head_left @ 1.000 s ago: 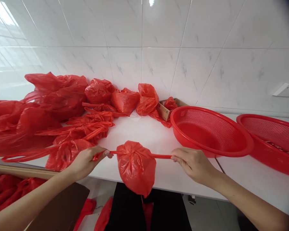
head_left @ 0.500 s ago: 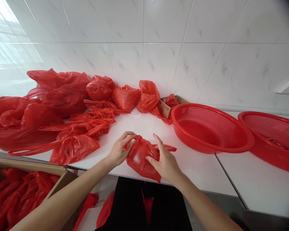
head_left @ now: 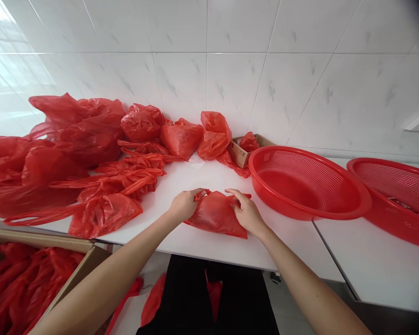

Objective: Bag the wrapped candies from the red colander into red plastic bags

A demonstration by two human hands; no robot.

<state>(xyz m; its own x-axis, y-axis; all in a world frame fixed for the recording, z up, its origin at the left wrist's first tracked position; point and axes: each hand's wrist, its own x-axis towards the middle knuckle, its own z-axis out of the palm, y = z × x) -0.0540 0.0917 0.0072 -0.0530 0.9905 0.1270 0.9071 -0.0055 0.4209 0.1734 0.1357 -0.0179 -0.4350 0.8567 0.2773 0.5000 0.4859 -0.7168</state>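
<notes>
Red plastic dominates the view, and the held bag [head_left: 218, 217] is made of it: a bulging bundle near the front edge of the white surface [head_left: 296, 256], straight ahead of the black-clad legs [head_left: 181, 298]. The left grip [head_left: 185, 204] is closed in a pinch on the bag's gathered upper left corner. The right grip [head_left: 248, 214] curls against the right side, index finger reaching over the top; how firmly it clasps cannot be told.

To the left, flattened bags [head_left: 106, 214] with long handles lie in a row running back from the front edge, with big, full bags [head_left: 49, 172] farther left. Along the tiled wall [head_left: 237, 28] sit smaller filled bags [head_left: 181, 139], then a small carton [head_left: 239, 157] with a red bundle [head_left: 249, 142] inside. On the right, the near colander [head_left: 307, 186] comes close to the right grip, and the far colander [head_left: 401, 209] sits beyond it. The flattened bags and near colander bound the hands sideways.

Below the front edge at left, a cardboard box [head_left: 91, 260] of red bags lies partly under the left forearm. Bare surface shows behind the held bag, and again at front right, as far as a dark seam [head_left: 331, 246].
</notes>
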